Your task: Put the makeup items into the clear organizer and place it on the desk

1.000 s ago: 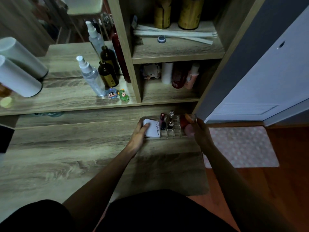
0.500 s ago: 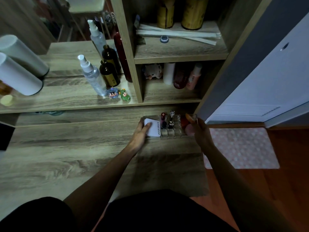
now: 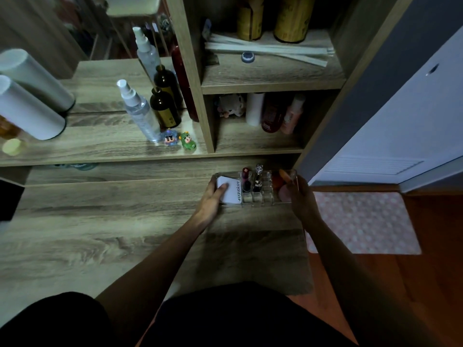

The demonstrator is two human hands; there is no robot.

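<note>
Head view: clear organizer sits on wood bench, center-right of frame, right below shelf unit. Left hand clamped on its left end, thumb over white 4U2skin box inside. Right hand grips right end, fingers wrapped round wall. Lipsticks standing in middle slots, pink sponge in right compartment. Spray bottle plus two tiny figurines on shelf, upper left. Pretty dim lighting tbh.
</note>
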